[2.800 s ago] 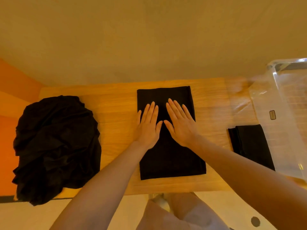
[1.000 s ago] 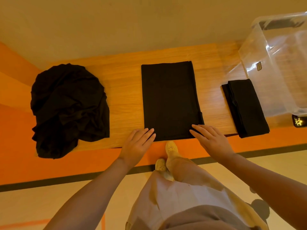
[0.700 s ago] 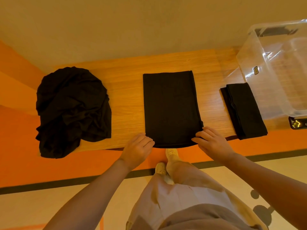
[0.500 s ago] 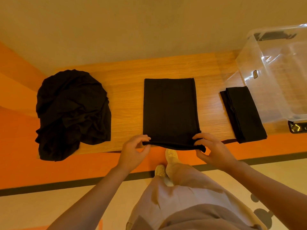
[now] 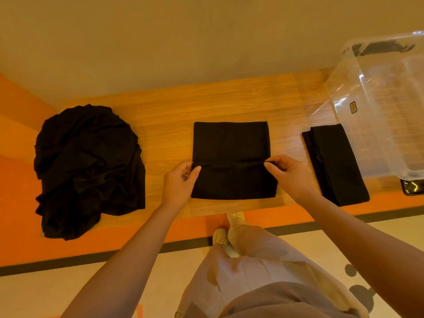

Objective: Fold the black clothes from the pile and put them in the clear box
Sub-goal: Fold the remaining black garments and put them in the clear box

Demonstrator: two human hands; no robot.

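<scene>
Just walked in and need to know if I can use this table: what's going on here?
A person is folding black clothes on the wooden table. The left hand and right hand each pinch a corner of the black garment in the middle, with its near edge folded up about halfway. A folded black piece lies to the right beside the clear box, not inside it. A pile of unfolded black clothes sits on the left.

No legible text, brand or number appears anywhere. A small dark rectangular label (image 5: 353, 107) on the wall of the clear plastic storage box (image 5: 390, 106) is too small to read.
</scene>
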